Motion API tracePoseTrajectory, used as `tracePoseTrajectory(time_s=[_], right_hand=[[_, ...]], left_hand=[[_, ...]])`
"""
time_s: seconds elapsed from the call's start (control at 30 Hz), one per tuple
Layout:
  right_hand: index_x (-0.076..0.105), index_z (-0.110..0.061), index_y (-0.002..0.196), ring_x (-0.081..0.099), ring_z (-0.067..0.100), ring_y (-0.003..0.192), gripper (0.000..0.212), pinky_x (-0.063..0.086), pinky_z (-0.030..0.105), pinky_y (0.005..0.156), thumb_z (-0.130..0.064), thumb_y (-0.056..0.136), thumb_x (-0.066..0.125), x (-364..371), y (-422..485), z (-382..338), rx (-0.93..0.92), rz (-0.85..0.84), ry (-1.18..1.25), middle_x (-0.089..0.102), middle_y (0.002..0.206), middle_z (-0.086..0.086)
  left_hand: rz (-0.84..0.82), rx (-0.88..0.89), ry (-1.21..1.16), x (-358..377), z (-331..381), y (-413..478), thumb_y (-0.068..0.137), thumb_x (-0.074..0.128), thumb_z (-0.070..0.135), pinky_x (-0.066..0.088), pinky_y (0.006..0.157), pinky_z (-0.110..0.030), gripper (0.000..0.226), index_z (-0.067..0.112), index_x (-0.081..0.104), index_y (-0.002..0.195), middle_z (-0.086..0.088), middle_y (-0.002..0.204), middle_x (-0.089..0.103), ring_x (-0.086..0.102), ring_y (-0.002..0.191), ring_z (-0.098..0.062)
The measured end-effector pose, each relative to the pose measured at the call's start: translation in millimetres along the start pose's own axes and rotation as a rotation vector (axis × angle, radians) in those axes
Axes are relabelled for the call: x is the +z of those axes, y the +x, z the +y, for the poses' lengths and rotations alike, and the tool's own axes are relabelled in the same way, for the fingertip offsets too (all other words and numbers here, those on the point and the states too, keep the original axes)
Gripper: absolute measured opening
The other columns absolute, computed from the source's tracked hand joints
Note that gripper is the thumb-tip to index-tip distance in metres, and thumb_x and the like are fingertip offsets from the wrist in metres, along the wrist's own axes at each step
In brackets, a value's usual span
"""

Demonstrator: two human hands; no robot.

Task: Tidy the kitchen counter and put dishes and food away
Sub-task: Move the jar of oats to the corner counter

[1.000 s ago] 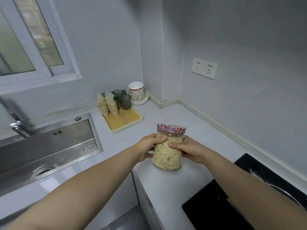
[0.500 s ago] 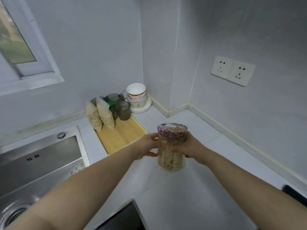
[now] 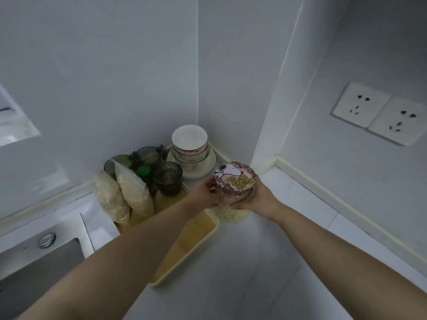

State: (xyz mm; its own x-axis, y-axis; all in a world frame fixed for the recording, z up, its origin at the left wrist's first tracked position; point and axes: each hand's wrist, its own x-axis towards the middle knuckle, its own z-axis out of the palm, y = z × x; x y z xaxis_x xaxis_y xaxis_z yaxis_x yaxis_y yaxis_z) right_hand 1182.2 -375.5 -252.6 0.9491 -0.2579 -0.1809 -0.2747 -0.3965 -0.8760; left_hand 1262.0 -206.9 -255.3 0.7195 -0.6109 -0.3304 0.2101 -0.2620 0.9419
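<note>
Both your left hand [image 3: 203,195] and right hand [image 3: 262,199] gripping the oat jar [image 3: 234,179], jar just beside the tray [image 3: 209,235] rim, bare counter [image 3: 277,255] on the right, bowls [image 3: 189,144] behind

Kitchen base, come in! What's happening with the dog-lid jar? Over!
Left hand and right hand both gripping jar, lid on. Jar beside wooden tray, near the corner. Stacked bowls and dark glass close behind it.
</note>
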Motion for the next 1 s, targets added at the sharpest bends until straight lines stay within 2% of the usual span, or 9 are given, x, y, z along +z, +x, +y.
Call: tracePoseTrajectory(time_s=[0.07, 0.2, 0.33, 0.43, 0.57, 0.67, 0.8, 0.93, 1.0], right_hand=[[0.033, -0.013, 0.135, 0.054, 0.013, 0.114, 0.103, 0.044, 0.029, 0.099, -0.003, 0.051, 0.091, 1.2, 19.0, -1.9, -0.015, 0.001, 0.009, 0.056, 0.124, -0.002], [0.035, -0.013, 0.136, 0.056, 0.014, 0.111, 0.103, 0.048, 0.033, 0.097, 0.003, 0.050, 0.090, 5.4, 57.7, 2.1, 0.007, 0.003, 0.035, 0.059, 0.123, 0.000], [0.039, -0.013, 0.133, 0.058, 0.015, 0.109, 0.100, 0.050, 0.035, 0.096, 0.002, 0.049, 0.090, 6.3, 83.7, 10.4, 0.013, 0.024, 0.009, 0.061, 0.119, -0.001], [0.039, -0.015, 0.133, 0.057, 0.015, 0.108, 0.099, 0.048, 0.030, 0.095, 0.003, 0.050, 0.089, 8.8, 95.8, 15.6, 0.018, 0.041, 0.002, 0.061, 0.117, -0.003], [0.038, -0.012, 0.134, 0.055, 0.012, 0.108, 0.098, 0.043, 0.009, 0.083, 0.004, 0.051, 0.088, 10.2, 102.4, 18.0, 0.030, 0.049, 0.003, 0.059, 0.118, -0.002], [0.037, -0.011, 0.134, 0.055, 0.015, 0.111, 0.098, 0.042, 0.018, 0.089, 0.003, 0.052, 0.089, 11.0, 105.2, 18.6, 0.044, 0.054, 0.007, 0.059, 0.121, -0.001], [0.032, -0.012, 0.138, 0.051, 0.015, 0.115, 0.100, 0.040, 0.024, 0.094, -0.001, 0.055, 0.088, 14.8, 102.4, 18.2, 0.067, 0.062, -0.014, 0.055, 0.128, 0.000], [0.031, -0.010, 0.139, 0.049, 0.022, 0.122, 0.092, 0.043, 0.032, 0.099, -0.005, 0.064, 0.085, 16.6, 86.5, 11.7, 0.122, 0.103, -0.011, 0.051, 0.133, 0.004], [0.030, -0.009, 0.141, 0.049, 0.023, 0.123, 0.089, 0.043, 0.029, 0.095, -0.007, 0.069, 0.082, 14.3, 77.2, 8.0, 0.159, 0.123, -0.003, 0.049, 0.135, 0.006]], left_hand=[[0.019, 0.041, 0.013, -6.5, 0.2, 14.7, 0.076, 0.072, -0.006, 0.054, 0.076, -0.028, 0.063, 0.016, 0.050, 0.131, 0.003, 0.117, 0.060, 0.056, 0.107, -0.018], [0.088, 0.076, 0.052, -16.4, -3.0, 47.8, 0.068, 0.080, -0.002, 0.047, 0.099, -0.041, 0.073, 0.007, 0.047, 0.134, -0.008, 0.127, 0.058, 0.053, 0.119, -0.023], [0.105, 0.104, 0.037, -22.3, -6.9, 71.1, 0.069, 0.076, -0.009, 0.043, 0.097, -0.033, 0.072, 0.007, 0.047, 0.133, -0.002, 0.121, 0.058, 0.051, 0.118, -0.020], [0.119, 0.118, -0.004, -24.3, -9.5, 81.5, 0.068, 0.076, -0.008, 0.043, 0.096, -0.030, 0.072, 0.008, 0.048, 0.133, -0.007, 0.129, 0.058, 0.051, 0.118, -0.018], [0.118, 0.140, -0.017, -25.4, -13.8, 88.9, 0.046, 0.085, 0.028, 0.042, 0.104, -0.040, 0.098, 0.013, 0.047, 0.135, -0.005, 0.132, 0.058, 0.050, 0.126, -0.022], [0.104, 0.142, 0.003, -28.2, -19.2, 94.4, 0.043, 0.083, 0.036, 0.041, 0.106, -0.044, 0.103, 0.016, 0.045, 0.137, -0.002, 0.133, 0.057, 0.049, 0.127, -0.021], [0.110, 0.131, 0.031, -27.5, -15.1, 90.8, 0.047, 0.084, 0.028, 0.041, 0.105, -0.042, 0.096, 0.019, 0.047, 0.136, 0.002, 0.129, 0.058, 0.050, 0.125, -0.021], [0.121, 0.099, 0.084, -20.0, -1.5, 79.5, 0.070, 0.077, 0.001, 0.043, 0.098, -0.033, 0.073, 0.015, 0.046, 0.135, 0.000, 0.122, 0.058, 0.052, 0.117, -0.017], [0.162, 0.060, 0.098, -17.1, 3.8, 73.8, 0.078, 0.070, 0.000, 0.044, 0.099, -0.034, 0.059, 0.013, 0.049, 0.132, -0.006, 0.124, 0.060, 0.054, 0.115, -0.019]])
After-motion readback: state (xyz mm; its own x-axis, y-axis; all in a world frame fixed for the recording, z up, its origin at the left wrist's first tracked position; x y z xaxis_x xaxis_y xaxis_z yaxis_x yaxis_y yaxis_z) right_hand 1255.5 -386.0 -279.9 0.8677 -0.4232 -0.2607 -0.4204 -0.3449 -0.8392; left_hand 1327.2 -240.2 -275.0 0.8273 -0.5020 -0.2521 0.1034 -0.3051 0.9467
